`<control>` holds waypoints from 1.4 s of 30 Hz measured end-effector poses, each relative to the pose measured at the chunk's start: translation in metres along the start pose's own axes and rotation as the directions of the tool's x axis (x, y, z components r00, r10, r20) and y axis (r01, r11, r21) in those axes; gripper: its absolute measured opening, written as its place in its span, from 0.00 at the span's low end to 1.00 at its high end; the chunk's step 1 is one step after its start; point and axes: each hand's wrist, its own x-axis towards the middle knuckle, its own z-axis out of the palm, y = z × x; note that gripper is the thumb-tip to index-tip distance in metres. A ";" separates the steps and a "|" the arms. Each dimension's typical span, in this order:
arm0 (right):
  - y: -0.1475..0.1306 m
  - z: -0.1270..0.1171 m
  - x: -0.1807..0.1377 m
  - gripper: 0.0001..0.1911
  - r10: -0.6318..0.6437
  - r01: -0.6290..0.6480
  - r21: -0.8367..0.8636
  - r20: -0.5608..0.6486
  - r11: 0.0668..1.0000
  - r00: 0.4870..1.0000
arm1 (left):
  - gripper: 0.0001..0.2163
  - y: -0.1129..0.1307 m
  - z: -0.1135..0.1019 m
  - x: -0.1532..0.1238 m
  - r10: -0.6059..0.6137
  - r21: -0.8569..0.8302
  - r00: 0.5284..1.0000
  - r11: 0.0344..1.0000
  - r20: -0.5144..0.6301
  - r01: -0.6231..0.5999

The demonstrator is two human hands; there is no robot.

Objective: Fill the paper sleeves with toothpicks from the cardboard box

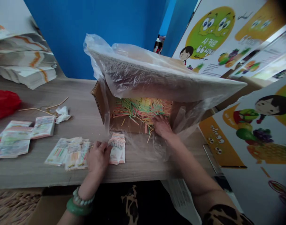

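Observation:
My right hand [163,126] reaches into an open cardboard box [128,125] lined with clear plastic. Its fingers lie slightly apart on a heap of thin coloured sticks [143,107], in green, pink, yellow and orange; the fingertips are partly hidden among them. On the table, my left hand [98,156] rests with bent fingers, its thumb apart and touching a small stack of printed packets [117,149]. Just left of that hand lie several clear-fronted packets [67,153] with coloured sticks showing inside. A few loose sticks lie at the box's near edge.
Bundles of printed packets [43,126] lie at the left, near a crumpled white tissue [63,114] and a red bag [4,103]. Stacked flat sheets [25,59] stand behind. A blue panel [98,37] rises at the back; printed cartons [257,125] crowd the right.

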 end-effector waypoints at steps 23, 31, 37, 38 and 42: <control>-0.069 0.027 0.032 0.10 0.195 0.084 0.936 -0.158 0.341 0.968 | 0.14 0.027 -0.025 0.030 -0.011 -0.926 0.926 -0.025 0.378 0.377; -0.099 0.049 0.033 0.09 0.185 0.190 0.971 -0.216 0.149 0.959 | 0.07 0.073 -0.013 0.064 0.360 -0.779 0.917 0.518 -0.175 -0.352; -0.097 0.044 0.031 0.09 0.219 0.190 0.960 -0.234 0.206 0.947 | 0.13 0.106 -0.007 0.084 0.584 -0.533 0.804 0.649 -0.110 -0.543; -0.097 0.043 0.032 0.09 0.204 0.193 0.958 -0.237 0.214 0.950 | 0.13 0.107 -0.006 0.084 0.585 -0.533 0.805 0.654 -0.093 -0.537; -0.097 0.041 0.035 0.03 0.145 0.148 0.948 -0.195 0.283 0.970 | 0.12 0.106 -0.002 0.083 0.556 -0.528 0.831 0.697 -0.030 -0.486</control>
